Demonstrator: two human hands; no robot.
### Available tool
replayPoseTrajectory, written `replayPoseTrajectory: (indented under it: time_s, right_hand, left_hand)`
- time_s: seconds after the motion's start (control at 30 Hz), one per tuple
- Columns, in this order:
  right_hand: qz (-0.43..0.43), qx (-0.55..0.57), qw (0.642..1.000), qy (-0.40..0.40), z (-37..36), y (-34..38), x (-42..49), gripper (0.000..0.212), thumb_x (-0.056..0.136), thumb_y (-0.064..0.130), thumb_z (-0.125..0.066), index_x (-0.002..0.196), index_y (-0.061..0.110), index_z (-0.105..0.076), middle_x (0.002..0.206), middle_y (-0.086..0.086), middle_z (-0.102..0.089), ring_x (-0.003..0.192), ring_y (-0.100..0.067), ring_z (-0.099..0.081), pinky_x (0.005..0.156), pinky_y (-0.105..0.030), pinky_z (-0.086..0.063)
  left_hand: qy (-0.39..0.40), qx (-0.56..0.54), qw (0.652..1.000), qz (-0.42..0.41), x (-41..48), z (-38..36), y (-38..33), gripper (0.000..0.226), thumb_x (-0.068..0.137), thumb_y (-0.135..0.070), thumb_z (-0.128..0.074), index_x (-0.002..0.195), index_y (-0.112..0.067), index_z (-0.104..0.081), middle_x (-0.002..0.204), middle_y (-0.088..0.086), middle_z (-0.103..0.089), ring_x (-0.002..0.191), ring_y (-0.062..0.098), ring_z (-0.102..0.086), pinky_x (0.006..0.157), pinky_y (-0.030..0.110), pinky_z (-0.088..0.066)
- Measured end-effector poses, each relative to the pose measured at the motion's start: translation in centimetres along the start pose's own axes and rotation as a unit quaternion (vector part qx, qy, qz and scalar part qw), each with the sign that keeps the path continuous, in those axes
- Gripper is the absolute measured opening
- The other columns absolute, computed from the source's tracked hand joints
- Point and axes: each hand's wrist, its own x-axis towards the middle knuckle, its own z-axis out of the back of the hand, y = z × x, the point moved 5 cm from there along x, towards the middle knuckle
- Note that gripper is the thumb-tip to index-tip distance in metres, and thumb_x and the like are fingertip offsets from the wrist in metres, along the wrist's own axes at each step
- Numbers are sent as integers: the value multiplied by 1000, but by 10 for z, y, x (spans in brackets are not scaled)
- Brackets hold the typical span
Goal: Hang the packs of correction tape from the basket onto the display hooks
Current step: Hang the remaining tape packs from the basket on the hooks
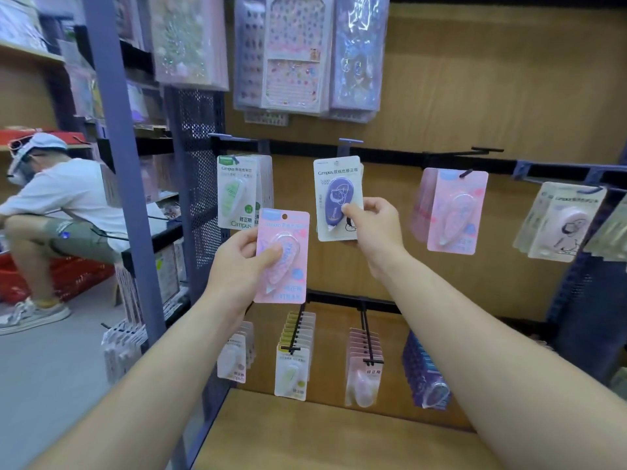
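Observation:
My left hand (242, 262) grips a pink pack of correction tape (283, 256) upright in front of the wooden display wall. My right hand (373, 225) pinches the lower right of a white pack with a purple tape (336, 195), held up under a blue-tipped hook (349, 144); whether its hole sits on the hook is unclear. Green packs (237, 191) hang at the left, pink packs (453, 212) at the right and beige packs (559, 222) further right. The basket is out of sight.
Sticker sheets (295, 52) hang above. A lower row of hooks (368, 337) carries several more packs over a wooden shelf (332, 435). A perforated metal panel (200, 184) and a grey post (118, 164) stand to the left. A person (57, 212) crouches by red baskets (78, 273) at far left.

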Motion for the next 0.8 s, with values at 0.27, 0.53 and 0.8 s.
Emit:
replayPoseTrajectory:
  time_s: [0.27,0.53,0.8]
  right_hand:
    - [6,26,999,-36,8,-4,3,28,93,19,-70,118,16,-58,100,2,-72,91,-18,-75,81,-42,-64]
    - [-28,-210,977,-11,12,-16,17,43,95,39,-69,127,17,-51,120,0,-62,93,-14,-62,81,-35,-57]
    - [116,-434,892,54,83,0,-24,42,92,47,-68,127,24,-58,124,7,-59,106,-11,-58,92,-39,-53]
  left_hand:
    - [5,-6,1000,0,4,3,-2,28,96,0,-65,119,-16,-67,105,-4,-79,95,17,-77,71,31,-62]
    - [-3,31,999,-28,7,-5,-7,28,89,-8,-76,115,-18,-70,108,0,-78,101,18,-75,90,41,-59]
    - [44,111,991,-56,0,-62,-20,34,89,-11,-78,121,-17,-67,111,-4,-75,96,7,-72,63,13,-54]
